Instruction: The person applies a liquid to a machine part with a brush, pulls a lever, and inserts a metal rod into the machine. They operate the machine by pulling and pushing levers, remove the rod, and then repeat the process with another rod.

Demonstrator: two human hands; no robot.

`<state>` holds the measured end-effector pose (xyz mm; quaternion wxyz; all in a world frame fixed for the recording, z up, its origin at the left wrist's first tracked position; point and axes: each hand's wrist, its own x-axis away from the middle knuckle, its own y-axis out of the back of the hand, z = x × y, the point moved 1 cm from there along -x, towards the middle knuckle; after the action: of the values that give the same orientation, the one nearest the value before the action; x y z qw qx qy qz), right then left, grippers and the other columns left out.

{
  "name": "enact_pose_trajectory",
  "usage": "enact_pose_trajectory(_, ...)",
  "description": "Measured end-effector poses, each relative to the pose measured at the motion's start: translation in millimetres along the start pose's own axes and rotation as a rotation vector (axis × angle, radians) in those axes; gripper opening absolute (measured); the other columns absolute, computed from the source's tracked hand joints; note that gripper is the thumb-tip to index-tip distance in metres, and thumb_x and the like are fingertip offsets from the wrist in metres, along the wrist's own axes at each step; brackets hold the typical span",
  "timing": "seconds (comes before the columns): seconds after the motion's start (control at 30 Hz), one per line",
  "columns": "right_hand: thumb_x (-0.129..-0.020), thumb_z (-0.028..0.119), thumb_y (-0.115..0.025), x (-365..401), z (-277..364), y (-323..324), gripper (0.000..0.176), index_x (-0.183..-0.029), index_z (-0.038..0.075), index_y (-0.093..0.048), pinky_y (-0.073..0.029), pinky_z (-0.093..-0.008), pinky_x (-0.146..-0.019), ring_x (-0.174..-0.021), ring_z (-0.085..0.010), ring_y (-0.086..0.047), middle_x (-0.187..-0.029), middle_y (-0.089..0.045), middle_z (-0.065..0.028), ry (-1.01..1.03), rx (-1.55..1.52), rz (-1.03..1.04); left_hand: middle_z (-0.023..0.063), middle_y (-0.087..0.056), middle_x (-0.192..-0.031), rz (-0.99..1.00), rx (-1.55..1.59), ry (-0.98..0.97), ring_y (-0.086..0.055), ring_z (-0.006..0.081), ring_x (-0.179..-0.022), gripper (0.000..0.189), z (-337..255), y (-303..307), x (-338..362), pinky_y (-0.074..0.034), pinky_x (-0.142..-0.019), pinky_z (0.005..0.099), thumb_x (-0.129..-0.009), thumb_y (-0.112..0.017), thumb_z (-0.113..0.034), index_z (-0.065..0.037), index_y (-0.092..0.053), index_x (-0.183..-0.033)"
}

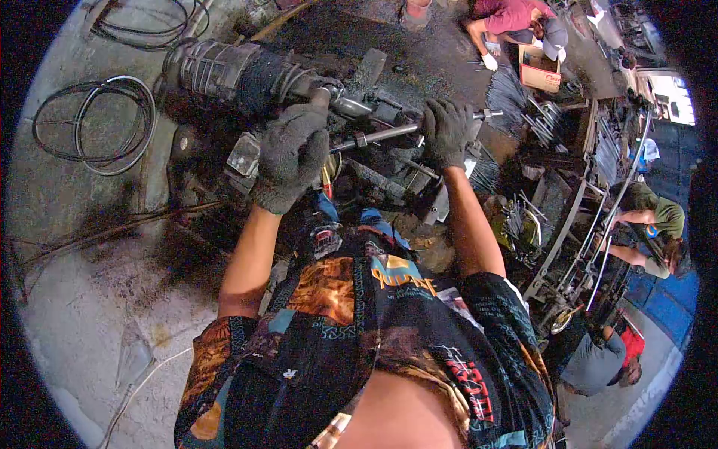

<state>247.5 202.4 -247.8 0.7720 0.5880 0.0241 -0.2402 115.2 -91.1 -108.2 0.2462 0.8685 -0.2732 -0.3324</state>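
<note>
My left hand (294, 153), in a dark grey knit glove, is at the spindle end of a greasy machine (239, 78). Its fingers are curled in, and whatever they hold is hidden. A shiny metal rod (381, 135) with a small collar runs from beside that hand toward the right. My right hand (447, 133), gloved the same way, is closed over this rod farther along; the rod's end shows past the fingers. Behind the rod lies a thicker steel shaft (351, 107), in line with the machine's spindle.
Coiled black hose (93, 123) lies on the floor at left. Bundles of thin metal rods (506, 101) and a cardboard box (539, 69) are at upper right, near a crouching person (516, 21). A metal rack (572, 217) stands right; other people (651, 224) work beyond it.
</note>
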Motion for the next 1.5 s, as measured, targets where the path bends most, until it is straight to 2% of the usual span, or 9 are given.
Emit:
enact_pose_trajectory(0.2, -0.096, 0.028, -0.064, 3, -7, -2, 0.027, -0.111, 0.009, -0.075, -0.036, -0.0486, -0.108, -0.115, -0.0334, -0.058, -0.115, -0.070, -0.0122, -0.063, -0.083, -0.030, 0.0169, -0.070, -0.110, 0.101, -0.067, 0.008, -0.069, 0.0390, -0.101, 0.020, 1, 1, 0, -0.056, -0.086, 0.0460, -0.088, -0.070, -0.010, -0.008, -0.068, -0.107)
enact_pose_trajectory(0.27, -0.098, 0.035, -0.061, 5, -8, 0, 0.032, -0.112, 0.011, -0.075, -0.030, -0.0544, -0.115, -0.118, -0.0354, -0.057, -0.116, -0.071, -0.0127, -0.073, -0.046, 0.024, 0.0168, -0.070, -0.110, 0.106, -0.059, -0.009, -0.069, 0.0393, -0.101, 0.020, -3, 3, -1, -0.056, -0.086, 0.0462, -0.088, -0.070, -0.010, -0.009, -0.067, -0.107)
enact_pose_trajectory(0.37, -0.096, 0.028, -0.065, 4, -6, 4, 0.026, -0.110, 0.009, -0.075, -0.035, -0.0496, -0.109, -0.115, -0.0344, -0.058, -0.115, -0.070, -0.0117, -0.034, 0.041, -0.029, 0.0165, -0.070, -0.111, 0.115, -0.034, -0.018, -0.069, 0.0389, -0.101, 0.019, -8, 7, -5, -0.055, -0.087, 0.0462, -0.090, -0.069, -0.012, -0.008, -0.067, -0.108)
enact_pose_trajectory(0.57, -0.096, 0.028, -0.064, 0, -10, 2, 0.027, -0.110, 0.007, -0.074, -0.035, -0.0503, -0.109, -0.115, -0.0356, -0.058, -0.115, -0.070, -0.0128, -0.047, -0.012, -0.061, 0.0173, -0.072, -0.107, 0.067, 0.057, -0.013, -0.070, 0.0372, -0.099, 0.018, -6, 9, -14, -0.055, -0.086, 0.0456, -0.096, -0.062, -0.016, -0.005, -0.068, -0.108)
enact_pose_trajectory(0.63, -0.096, 0.028, -0.064, 0, -7, 5, 0.027, -0.111, 0.007, -0.074, -0.036, -0.0500, -0.108, -0.115, -0.0361, -0.058, -0.115, -0.070, -0.0130, -0.053, -0.039, -0.054, 0.0178, -0.072, -0.103, 0.143, 0.151, 0.135, -0.071, 0.0371, -0.099, 0.018, -9, 11, -18, -0.055, -0.087, 0.0440, -0.098, -0.060, -0.016, -0.003, -0.069, -0.107)
enact_pose_trajectory(0.87, -0.097, 0.028, -0.062, 4, -16, -5, 0.027, -0.111, 0.008, -0.075, -0.038, -0.0490, -0.107, -0.114, -0.0365, -0.058, -0.116, -0.070, -0.0139, -0.071, -0.036, -0.051, 0.0172, -0.073, -0.103, 0.079, 0.145, 0.090, -0.071, 0.0360, -0.099, 0.017, -15, 13, -19, -0.055, -0.088, 0.0418, -0.098, -0.060, -0.015, -0.003, -0.069, -0.108)
enact_pose_trajectory(1.03, -0.097, 0.027, -0.062, 1, -15, 1, 0.027, -0.111, 0.008, -0.074, -0.039, -0.0492, -0.106, -0.114, -0.0362, -0.058, -0.117, -0.070, -0.0136, -0.070, -0.012, -0.030, 0.0152, -0.073, -0.106, 0.025, 0.102, 0.113, -0.071, 0.0332, -0.101, 0.016, -14, 11, -14, -0.055, -0.091, 0.0415, -0.093, -0.066, -0.007, -0.004, -0.070, -0.109)
enact_pose_trajectory(1.27, -0.097, 0.025, -0.062, 1, -20, -3, 0.024, -0.111, 0.009, -0.074, -0.037, -0.0496, -0.108, -0.115, -0.0360, -0.057, -0.116, -0.069, -0.0125, -0.072, -0.023, -0.064, 0.0146, -0.073, -0.109, 0.062, 0.091, 0.104, -0.071, 0.0306, -0.104, 0.020, -2, 13, -13, -0.054, -0.094, 0.0396, -0.091, -0.070, -0.008, -0.004, -0.071, -0.111)
enact_pose_trajectory(1.5, -0.098, 0.026, -0.062, 2, -20, -2, 0.025, -0.111, 0.010, -0.074, -0.034, -0.0510, -0.110, -0.116, -0.0354, -0.058, -0.115, -0.069, -0.0122, -0.043, -0.017, -0.091, 0.0128, -0.072, -0.107, 0.051, 0.091, 0.161, -0.070, 0.0288, -0.101, 0.032, -4, 9, -13, -0.055, -0.091, 0.0403, -0.080, -0.083, -0.013, -0.004, -0.070, -0.108)
